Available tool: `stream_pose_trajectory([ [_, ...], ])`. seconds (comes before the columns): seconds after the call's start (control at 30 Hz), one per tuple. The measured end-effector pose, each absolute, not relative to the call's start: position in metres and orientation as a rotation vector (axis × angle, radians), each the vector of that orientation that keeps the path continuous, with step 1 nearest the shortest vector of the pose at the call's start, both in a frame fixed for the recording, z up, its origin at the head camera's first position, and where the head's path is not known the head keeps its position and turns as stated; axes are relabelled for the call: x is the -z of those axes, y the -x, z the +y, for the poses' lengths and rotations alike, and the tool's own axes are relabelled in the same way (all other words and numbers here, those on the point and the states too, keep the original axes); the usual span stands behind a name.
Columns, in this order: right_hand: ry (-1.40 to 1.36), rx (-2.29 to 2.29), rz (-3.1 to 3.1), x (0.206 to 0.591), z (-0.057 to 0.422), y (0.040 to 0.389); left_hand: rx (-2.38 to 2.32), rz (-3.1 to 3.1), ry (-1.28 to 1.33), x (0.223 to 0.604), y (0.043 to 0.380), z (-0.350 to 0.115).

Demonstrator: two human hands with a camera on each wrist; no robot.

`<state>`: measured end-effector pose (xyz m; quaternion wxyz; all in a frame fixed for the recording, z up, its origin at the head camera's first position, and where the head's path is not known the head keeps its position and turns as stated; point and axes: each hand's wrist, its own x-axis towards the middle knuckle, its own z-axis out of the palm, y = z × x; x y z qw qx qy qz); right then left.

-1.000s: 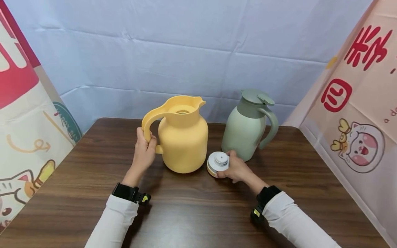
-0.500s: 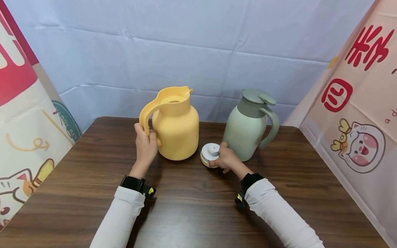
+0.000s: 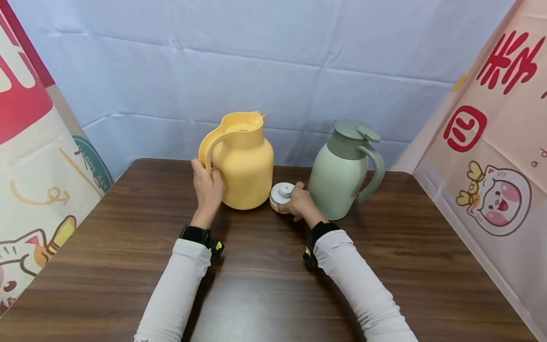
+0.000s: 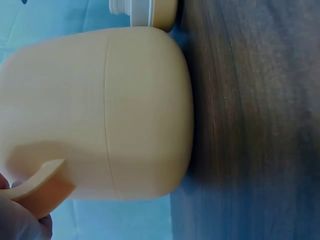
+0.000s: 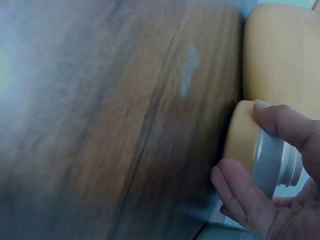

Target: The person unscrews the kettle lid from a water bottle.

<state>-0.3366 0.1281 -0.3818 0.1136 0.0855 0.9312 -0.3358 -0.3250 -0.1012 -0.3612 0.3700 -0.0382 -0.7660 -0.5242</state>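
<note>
Fingers of my right hand pinched the lid, white side up on the counter; beyond, my left hand gripped the handle of the yellow jug just beside it. I seemed to be positioning both; next probably called for gentle release.

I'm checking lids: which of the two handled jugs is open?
The yellow, round-bodied jug gripped by the left hand; the pale green, tapered jug wears its grey-green lid.
</note>
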Motion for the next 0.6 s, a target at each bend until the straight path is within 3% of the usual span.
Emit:
stream_pose_trajectory([
  [0.6, -0.466, 1.038, 2.891, 0.392, 0.106, 0.373, 1.308, -2.045, 0.107, 0.356, 0.358, -0.103],
])
